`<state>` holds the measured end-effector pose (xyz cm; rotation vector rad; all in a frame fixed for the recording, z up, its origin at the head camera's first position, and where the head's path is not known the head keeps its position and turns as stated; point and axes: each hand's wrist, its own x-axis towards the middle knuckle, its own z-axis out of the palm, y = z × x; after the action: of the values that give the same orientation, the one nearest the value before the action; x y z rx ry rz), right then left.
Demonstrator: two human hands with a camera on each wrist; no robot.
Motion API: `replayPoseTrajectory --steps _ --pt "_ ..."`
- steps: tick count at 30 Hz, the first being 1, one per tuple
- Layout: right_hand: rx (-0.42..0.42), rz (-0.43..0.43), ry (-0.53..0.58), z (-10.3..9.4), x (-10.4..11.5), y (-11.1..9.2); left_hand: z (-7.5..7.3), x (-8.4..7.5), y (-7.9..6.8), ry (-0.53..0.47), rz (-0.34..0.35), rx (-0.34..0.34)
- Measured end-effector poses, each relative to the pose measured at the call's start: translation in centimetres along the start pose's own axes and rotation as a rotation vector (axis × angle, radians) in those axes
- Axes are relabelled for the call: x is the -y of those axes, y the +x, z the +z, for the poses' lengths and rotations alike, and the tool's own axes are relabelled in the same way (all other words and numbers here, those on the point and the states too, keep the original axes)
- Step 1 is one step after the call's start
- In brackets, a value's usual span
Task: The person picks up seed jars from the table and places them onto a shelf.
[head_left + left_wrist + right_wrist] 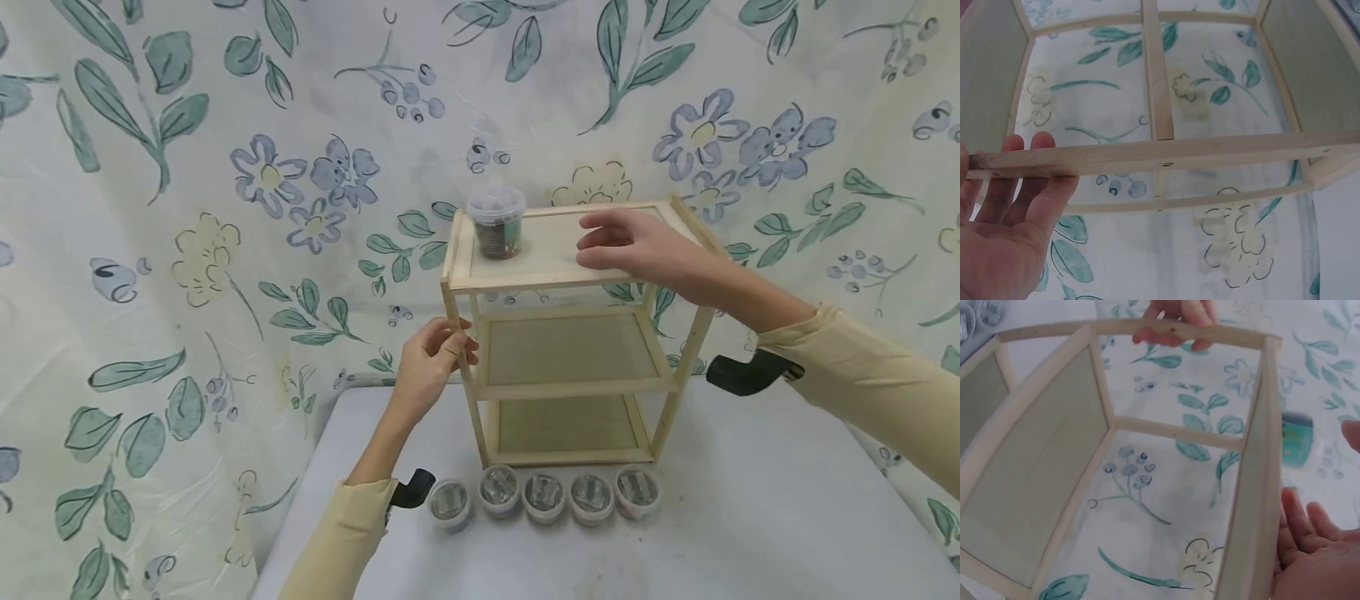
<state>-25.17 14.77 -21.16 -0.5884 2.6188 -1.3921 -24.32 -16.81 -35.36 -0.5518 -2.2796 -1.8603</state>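
Pale wood frames a three-tier shelf point(570, 346), which stands upright on the white tabletop point(765, 500) with greenish panels set into its tiers. The left hand point(431, 362) grips the front left post point(473, 408) between the top and middle tiers, its fingers curled round the wood. The right hand point(637, 246) is over the right part of the top board point(551, 237), holding nothing, its fingers loosely bent and parted; whether it touches the board I cannot tell. One clear plastic tub point(497, 225) with a dark and green label stands upright at the left end of that board. Five round tubs point(544, 497) sit in a row on the tabletop, just in front of the shelf's base. Behind hangs a white cloth point(487, 83) printed with blue flowers and green leaves.
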Motion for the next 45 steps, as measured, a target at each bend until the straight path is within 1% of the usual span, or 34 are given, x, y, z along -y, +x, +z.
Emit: replayPoseTrajectory --steps 4,9,12,15,18,20,22,25,31,34,36,39,41,43,45 --pt "-0.016 -0.017 0.055 -0.7 -0.2 -2.1 -0.1 0.0 0.1 -0.008 0.001 -0.009" --pt "-0.078 -0.021 0.144 -1.8 -1.0 -4.5 -0.2 -0.1 0.2 -0.016 0.007 -0.009" --pt "-0.112 -0.024 0.160 -2.0 -2.1 -6.0 -0.3 -0.1 0.1 -0.018 0.008 -0.008" --pt "-0.109 -0.068 0.150 -1.2 -4.2 -7.8 -0.4 0.0 0.1 -0.022 0.009 -0.012" --pt "-0.091 -0.122 0.173 0.8 -6.9 -9.7 -0.5 0.1 0.0 -0.026 0.013 -0.016" --pt "-0.079 -0.154 0.229 2.4 -8.7 -10.9 -0.5 0.1 0.0 -0.029 0.015 -0.017" --pt "-0.081 -0.153 0.287 4.0 -10.7 -11.8 -0.5 0.1 -0.1 -0.037 0.015 -0.016" --pt "-0.106 -0.123 0.352 6.2 -13.8 -12.9 -0.4 0.2 -0.2 -0.047 0.016 -0.013" --pt "-0.206 0.008 0.422 10.5 -19.3 -14.4 -0.4 0.3 -0.4 -0.042 0.015 0.000" --pt "-0.255 0.086 0.388 12.6 -21.7 -14.8 -0.4 0.4 -0.3 -0.034 0.016 0.002" --pt "-0.285 0.128 0.325 13.9 -23.2 -15.0 -0.3 0.3 -0.2 -0.033 0.018 0.006" --pt "-0.301 0.182 0.247 15.9 -25.4 -15.3 -0.2 0.4 -0.1 -0.030 0.019 0.014" --pt "-0.301 0.189 0.216 17.1 -26.7 -15.4 -0.2 0.4 -0.1 -0.030 0.019 0.017" --pt "-0.297 0.191 0.216 18.3 -27.9 -15.6 -0.2 0.4 -0.1 -0.032 0.020 0.013" --pt "-0.301 0.173 0.223 19.4 -28.8 -15.6 -0.2 0.4 0.0 -0.035 0.024 0.008"
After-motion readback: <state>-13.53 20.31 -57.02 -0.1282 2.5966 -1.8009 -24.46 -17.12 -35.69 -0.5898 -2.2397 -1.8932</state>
